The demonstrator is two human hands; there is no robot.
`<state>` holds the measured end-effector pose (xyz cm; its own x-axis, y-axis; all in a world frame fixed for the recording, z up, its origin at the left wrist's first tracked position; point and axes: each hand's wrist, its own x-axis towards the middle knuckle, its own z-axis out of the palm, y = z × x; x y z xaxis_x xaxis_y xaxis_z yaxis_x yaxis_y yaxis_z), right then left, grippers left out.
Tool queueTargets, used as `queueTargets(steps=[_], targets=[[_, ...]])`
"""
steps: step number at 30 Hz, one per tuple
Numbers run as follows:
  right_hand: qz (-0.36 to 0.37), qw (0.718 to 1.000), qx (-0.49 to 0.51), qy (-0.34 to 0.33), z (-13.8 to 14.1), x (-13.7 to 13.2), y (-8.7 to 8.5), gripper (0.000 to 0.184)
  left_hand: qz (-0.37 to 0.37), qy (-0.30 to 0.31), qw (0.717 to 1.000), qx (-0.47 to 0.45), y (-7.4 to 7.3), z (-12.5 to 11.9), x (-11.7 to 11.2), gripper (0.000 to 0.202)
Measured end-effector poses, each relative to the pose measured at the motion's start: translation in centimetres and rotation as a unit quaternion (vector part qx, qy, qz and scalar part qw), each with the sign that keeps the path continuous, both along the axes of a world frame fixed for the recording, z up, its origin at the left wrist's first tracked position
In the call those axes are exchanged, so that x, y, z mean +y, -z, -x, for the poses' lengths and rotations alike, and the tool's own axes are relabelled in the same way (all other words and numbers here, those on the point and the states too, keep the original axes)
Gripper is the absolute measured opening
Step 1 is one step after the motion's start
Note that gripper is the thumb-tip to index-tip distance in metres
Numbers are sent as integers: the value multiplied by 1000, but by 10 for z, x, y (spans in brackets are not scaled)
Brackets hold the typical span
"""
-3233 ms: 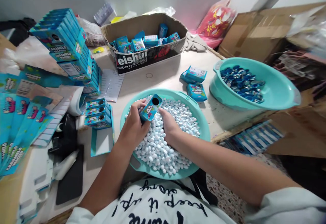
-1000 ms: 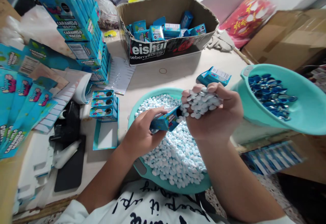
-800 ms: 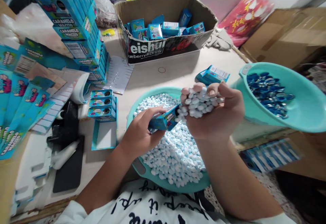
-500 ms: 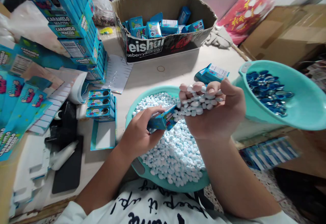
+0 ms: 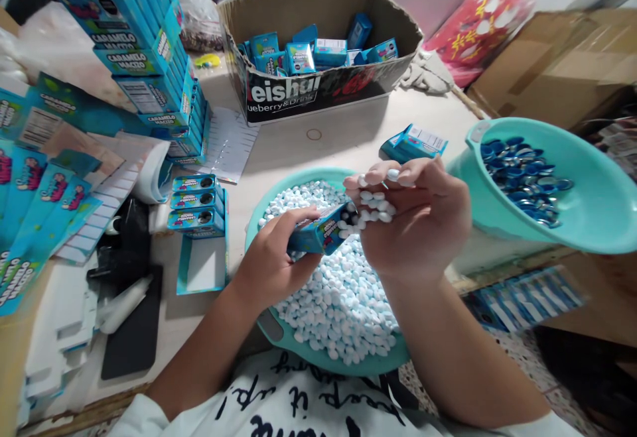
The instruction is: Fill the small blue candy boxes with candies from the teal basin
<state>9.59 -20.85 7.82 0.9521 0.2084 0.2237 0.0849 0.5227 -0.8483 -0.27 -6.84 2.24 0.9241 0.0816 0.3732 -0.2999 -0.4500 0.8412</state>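
In the head view, the left hand (image 5: pixel 271 261) is clamping a small blue box (image 5: pixel 316 233), thumb on one side and fingers on the other. The box is lying tilted on its side over the green tub (image 5: pixel 371 365), and its dark opening is facing the right hand (image 5: pixel 421 225). That right hand is staying palm up, its fingers apart from the palm and gently curling, cradling a few white candies (image 5: pixel 381 208). Some of them are sitting right at the opening, bridging fingers and box! Below, a broad heap (image 5: pixel 343 311) of the same candies is filling the tub.

Just left of the tub, a tray (image 5: pixel 202 264) is holding three small packs (image 5: pixel 198 201) at its far end, round dark spots showing on them. Beyond the right hand, a loose pack (image 5: pixel 418 143) is lying on the desk (image 5: pixel 298 155). To the right, a green bowl (image 5: pixel 597 208) is carrying shiny blue pieces (image 5: pixel 527 182). At the back, a cardboard carton (image 5: pixel 283 97) is holding jumbled blue packs (image 5: pixel 331 51), and a tall stack (image 5: pixel 142 62) of blue trays is standing to its left. Nearer, on the far left, flat printed sleeves (image 5: pixel 42 188) are fanning out, while a dark slab (image 5: pixel 132 337) is lying beneath a white piece (image 5: pixel 124 304). Back right, a red bag (image 5: pixel 482 22) is slumping beside a brown box (image 5: pixel 547 59).
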Motion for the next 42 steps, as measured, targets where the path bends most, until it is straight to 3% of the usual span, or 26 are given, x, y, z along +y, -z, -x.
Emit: queueTargets(steps=[11,18,22,25,28,31,42], targets=[[2,1000,-25,-16,-5,-5,0,32,2,17,1000,-8,-1,0,1,39],[-14,998,-65,-8,0,1,0,30,90,-47,994,32,4,1,-4,44],[64,988,-131,45,6,4,0,25,108,-61,992,22,6,1,-5,42],[187,955,-222,54,5,1,0,14,100,-61,993,15,5,2,-6,41],[309,886,-346,22,0,-3,0,7,106,-69,992,24,5,2,-6,39],[370,831,-415,5,-5,-4,1,4,127,-57,990,24,5,1,-6,39],[341,808,-476,68,-6,-5,5,15,193,-77,978,6,7,-1,-10,50]])
